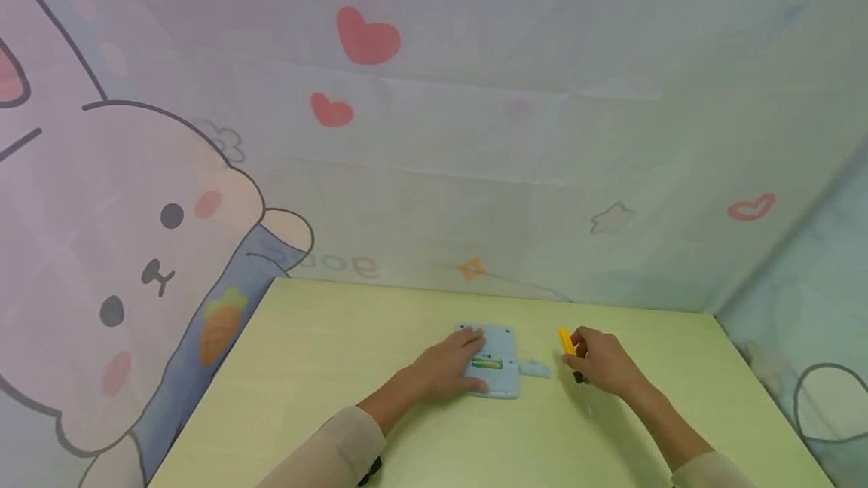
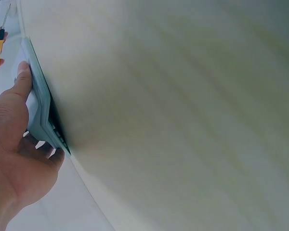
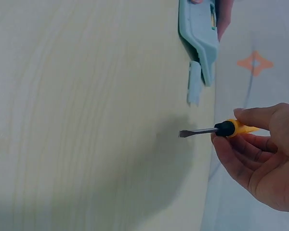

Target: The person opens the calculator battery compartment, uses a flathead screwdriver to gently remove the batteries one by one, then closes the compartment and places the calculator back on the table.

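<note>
Your right hand [image 1: 600,360] has its thumb and fingers [image 3: 226,151] pinched on one screwdriver [image 1: 566,340], held above the counter [image 1: 339,352] to the right of the light-blue device [image 1: 498,381]. Seen from your head, the screwdriver's long axis runs mostly toward you, slanting a little right: yellow handle end away from you, black collar next, metal shaft and tip nearest. The right wrist view shows a flat tip; there your hand covers part of the handle. From the head, the shaft is faint and hard to make out.

Your left hand [image 1: 447,364] rests on the left part of the device, thumb and fingers spread apart, hiding that side. The device lies on the counter with its battery bay uncovered and facing up. One green battery [image 1: 487,364] shows in it, long axis left to right; you cannot tell whether your hand hides another.

One light-blue strip [image 1: 536,370] lies just right of the device, also pointing left to right; whether the two touch is unclear. The device is cut off at the top of the right wrist view, and your right hand at the edge of the left wrist view. Something dark beneath your left sleeve [image 1: 346,439] is mostly hidden.
</note>
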### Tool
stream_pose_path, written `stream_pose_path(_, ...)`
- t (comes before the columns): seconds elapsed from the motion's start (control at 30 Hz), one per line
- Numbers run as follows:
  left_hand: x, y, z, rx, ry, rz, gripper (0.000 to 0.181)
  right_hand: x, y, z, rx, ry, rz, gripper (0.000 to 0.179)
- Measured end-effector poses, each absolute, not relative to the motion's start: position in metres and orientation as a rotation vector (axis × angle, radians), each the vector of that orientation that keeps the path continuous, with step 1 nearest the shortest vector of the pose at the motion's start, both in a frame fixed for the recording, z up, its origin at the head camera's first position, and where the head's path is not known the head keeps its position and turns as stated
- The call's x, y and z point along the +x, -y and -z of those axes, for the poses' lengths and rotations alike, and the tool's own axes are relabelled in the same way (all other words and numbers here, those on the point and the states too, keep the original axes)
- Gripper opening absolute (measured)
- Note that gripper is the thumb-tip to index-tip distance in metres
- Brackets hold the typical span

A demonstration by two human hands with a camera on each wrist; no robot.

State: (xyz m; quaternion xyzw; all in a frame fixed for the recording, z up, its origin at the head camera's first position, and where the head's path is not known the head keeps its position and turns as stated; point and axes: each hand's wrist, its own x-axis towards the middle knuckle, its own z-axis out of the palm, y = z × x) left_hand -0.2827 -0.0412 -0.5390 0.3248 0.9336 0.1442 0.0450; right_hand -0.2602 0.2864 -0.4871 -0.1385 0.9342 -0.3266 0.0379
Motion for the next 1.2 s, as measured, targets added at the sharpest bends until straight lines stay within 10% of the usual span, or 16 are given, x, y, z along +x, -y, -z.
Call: stream_pose_path(1.2, -0.283, 0.040, 0.538, 0.987, -2.853, -0.426, 0.090, -0.263, -0.249, 0.471, -0.659, -2.649, 1.236, 0.019)
